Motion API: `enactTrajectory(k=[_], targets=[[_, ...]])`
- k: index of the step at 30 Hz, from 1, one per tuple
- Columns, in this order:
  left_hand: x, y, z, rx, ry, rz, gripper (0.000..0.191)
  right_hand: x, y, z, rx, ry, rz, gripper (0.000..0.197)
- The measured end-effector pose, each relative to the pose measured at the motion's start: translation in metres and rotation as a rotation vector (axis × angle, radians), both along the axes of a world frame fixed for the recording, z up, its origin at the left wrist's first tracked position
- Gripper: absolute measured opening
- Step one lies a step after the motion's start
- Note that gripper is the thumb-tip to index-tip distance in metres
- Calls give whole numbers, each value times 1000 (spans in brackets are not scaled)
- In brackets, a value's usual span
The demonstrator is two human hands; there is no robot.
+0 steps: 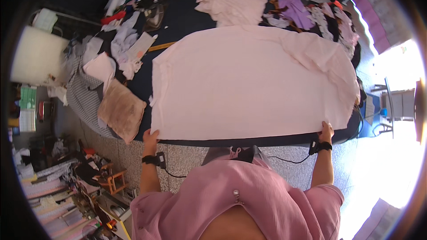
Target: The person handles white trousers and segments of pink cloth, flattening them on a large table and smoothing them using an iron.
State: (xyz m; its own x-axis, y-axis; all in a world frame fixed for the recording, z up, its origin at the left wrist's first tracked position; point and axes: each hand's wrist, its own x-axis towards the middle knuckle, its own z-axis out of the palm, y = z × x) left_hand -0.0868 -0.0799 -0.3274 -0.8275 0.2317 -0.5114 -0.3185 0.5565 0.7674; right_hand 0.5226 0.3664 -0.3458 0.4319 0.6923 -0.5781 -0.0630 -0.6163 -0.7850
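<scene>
A large piece of pale pink fabric (233, 83) lies spread over a dark-covered table (181, 10), its right side and upper right rumpled. My left hand (151, 137) pinches its near left corner at the table's front edge. With thumb and fingers, my right hand (326, 131) grips the near edge towards the right. Both wrists wear black straps with small devices and cables. Beyond the spread fabric, a bunched pale pink cloth (235, 5) lies at the far side of the table.
On the left are a brown cushion (121, 110), a striped cloth (83, 96), mixed garments and a yellow ruler (161, 46). An iron (154, 18) stands at the far left. A purple cloth (295, 11) lies among garments at the far right. A wooden stool (113, 178) stands lower left.
</scene>
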Motion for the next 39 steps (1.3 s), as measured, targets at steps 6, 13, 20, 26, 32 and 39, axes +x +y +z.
enactTrajectory(k=[6,13,20,26,32,39], targets=[[-22,-34,-23,-32,200,18,35,21,-26,19,-32,-172,299,19],[-34,-51,-38,-270,487,-38,26,37,1,68,-259,-261,524,22],[16,1,5,-157,59,219,38,84,142,112,556,-952,442,33],[16,-31,-15,-47,130,389,41,37,203,118,316,-1073,849,34],[-4,-63,-4,111,184,323,38,1,215,75,910,-1193,782,16],[36,-9,9,177,169,614,21,-35,196,98,978,-965,821,17]])
